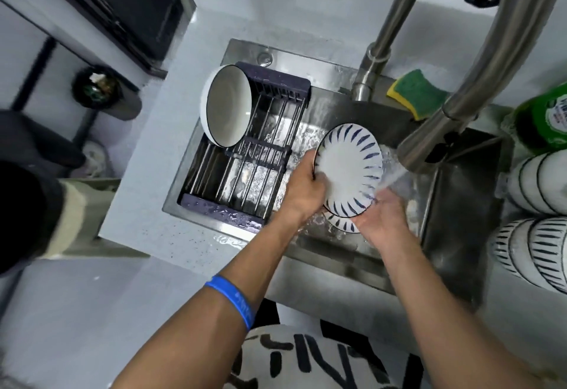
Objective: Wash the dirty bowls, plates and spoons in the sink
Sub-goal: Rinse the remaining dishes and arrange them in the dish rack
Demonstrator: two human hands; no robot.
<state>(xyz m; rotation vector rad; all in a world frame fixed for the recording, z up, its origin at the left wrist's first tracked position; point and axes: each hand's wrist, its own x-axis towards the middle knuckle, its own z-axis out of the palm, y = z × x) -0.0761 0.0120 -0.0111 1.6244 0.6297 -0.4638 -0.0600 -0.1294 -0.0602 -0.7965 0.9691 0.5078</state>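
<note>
The left hand gripped the striped plate by its rim, tilted under the faucet stream; the right hand held its lower edge, fingers curled. Left of the faucet, one bowl already stood in the rack. Another plate lay below, and stacked bowls waited right of the faucet, so most work seemed left.

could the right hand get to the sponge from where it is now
Probably yes, once it lets go. The right hand is holding the plate under the water. The sponge lies bare on the sink's back edge; only the tap arches over that stretch.
</note>
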